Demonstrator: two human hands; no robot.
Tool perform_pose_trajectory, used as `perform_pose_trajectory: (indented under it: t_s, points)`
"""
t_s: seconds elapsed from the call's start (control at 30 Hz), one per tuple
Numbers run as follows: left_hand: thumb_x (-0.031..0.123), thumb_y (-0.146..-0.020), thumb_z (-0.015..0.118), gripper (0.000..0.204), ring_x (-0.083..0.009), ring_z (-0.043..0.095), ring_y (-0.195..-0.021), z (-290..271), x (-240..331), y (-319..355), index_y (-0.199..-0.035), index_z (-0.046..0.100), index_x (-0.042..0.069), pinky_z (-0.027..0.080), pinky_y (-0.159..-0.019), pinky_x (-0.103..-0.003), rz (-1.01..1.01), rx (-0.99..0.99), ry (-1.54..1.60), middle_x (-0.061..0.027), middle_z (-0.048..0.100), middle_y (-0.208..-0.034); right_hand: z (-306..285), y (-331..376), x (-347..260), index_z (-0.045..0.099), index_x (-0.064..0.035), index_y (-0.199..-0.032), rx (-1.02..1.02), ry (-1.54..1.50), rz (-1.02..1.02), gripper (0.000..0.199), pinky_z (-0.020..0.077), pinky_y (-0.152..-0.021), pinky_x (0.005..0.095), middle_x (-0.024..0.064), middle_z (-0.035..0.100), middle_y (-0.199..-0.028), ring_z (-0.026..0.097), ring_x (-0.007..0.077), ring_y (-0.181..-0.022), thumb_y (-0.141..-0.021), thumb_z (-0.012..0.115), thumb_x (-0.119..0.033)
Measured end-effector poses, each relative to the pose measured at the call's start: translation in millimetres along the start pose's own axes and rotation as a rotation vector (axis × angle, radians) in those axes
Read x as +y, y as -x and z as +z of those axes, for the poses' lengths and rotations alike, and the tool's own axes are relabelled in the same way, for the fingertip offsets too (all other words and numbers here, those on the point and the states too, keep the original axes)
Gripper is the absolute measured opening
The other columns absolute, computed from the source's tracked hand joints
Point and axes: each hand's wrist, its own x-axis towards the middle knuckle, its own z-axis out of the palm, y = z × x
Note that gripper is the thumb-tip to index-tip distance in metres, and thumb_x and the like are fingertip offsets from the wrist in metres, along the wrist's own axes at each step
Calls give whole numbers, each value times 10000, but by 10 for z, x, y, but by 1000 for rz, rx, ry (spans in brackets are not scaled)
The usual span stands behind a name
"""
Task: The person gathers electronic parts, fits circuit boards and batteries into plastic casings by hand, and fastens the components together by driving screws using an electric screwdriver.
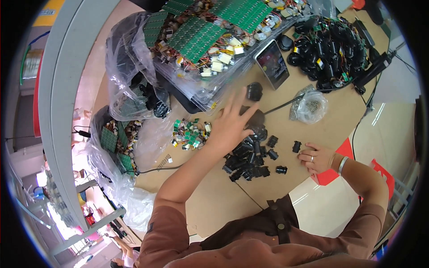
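Observation:
My left hand (229, 127) reaches across the table with its fingers spread, slightly smeared by motion. Beside its fingertips are rounded black plastic parts (256, 117); whether it touches them I cannot tell. Another dark rounded piece (254, 91) stands just beyond. Below that hand lies a heap of small black plastic parts (246, 161), with a few loose ones around it. My right hand (315, 159), wearing a ring, rests near the table's right edge with its fingers extended. A single small black part (296, 146) sits just beyond its fingertips, apart from them.
Green circuit boards (196, 38) and wired components fill a plastic-lined container at the back. Small green boards with wires (191, 134) lie left of centre. A phone-like screen (272, 64), a bag of tiny parts (311, 107) and a pile of black wired housings (333, 53) stand toward the right.

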Motion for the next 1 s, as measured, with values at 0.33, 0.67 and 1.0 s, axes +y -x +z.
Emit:
perform_pose_trajectory:
  t_s: [0.33, 0.67, 1.0]
  points:
    - [22, -788, 542, 314, -357, 501, -1112, -179, -2440, 819, -1102, 566, 6, 424, -914, -401, -502, 805, -144, -188, 552, -1148, 37, 45, -7, 574, -124, -907, 47, 34, -14, 269, 294, -1062, 475, 46, 566, -1117, 490, 182, -1106, -704, 592, -301]
    - [310, -583, 786, 834, -451, 296, -1277, -317, -2606, 218, -1333, 435, 212, 420, -948, -525, -767, -221, -197, -75, 214, -1485, 55, 21, -3, 577, -137, -900, 80, 36, 1, 244, 286, -1065, 464, 39, 560, -1127, 500, 192, -1090, -706, 585, -284]
    - [368, -601, 796, 791, -434, 559, -1017, -339, -2534, 95, -1290, 446, 200, 511, -801, -471, -884, -189, -328, -103, 458, -1263, 45, 10, 1, 580, -121, -868, 52, 39, -10, 235, 277, -1067, 468, 43, 556, -1117, 495, 202, -1098, -704, 590, -289]
